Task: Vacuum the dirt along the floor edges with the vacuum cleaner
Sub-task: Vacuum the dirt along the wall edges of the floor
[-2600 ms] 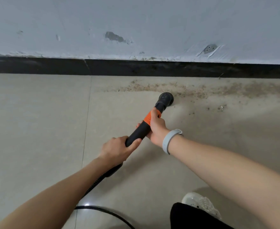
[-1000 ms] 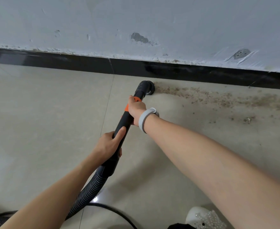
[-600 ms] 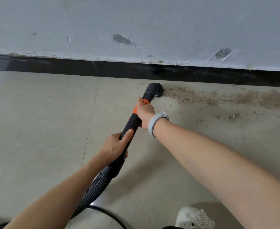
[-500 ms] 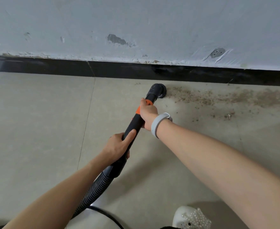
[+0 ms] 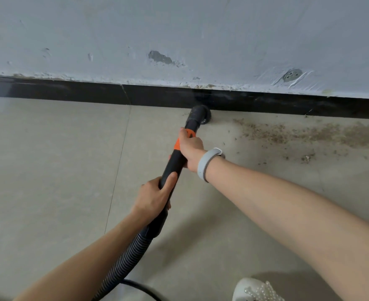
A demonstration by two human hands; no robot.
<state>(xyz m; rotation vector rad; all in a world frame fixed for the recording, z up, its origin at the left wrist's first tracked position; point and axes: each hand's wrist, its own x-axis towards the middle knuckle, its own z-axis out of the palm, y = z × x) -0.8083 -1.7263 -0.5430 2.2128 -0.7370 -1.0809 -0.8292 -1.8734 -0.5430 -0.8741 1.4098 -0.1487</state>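
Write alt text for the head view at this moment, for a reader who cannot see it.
Two bare hands hold a black vacuum wand whose round brush nozzle sits against the black baseboard. The right hand grips the orange collar, the left hand grips near the ribbed hose. Brown dirt lies along the floor edge right of the nozzle.

A pale blue-grey wall (image 5: 201, 29), chipped and scuffed, met a glossy black skirting board (image 5: 59, 92) above beige floor tiles (image 5: 48, 170) under soft, even light.
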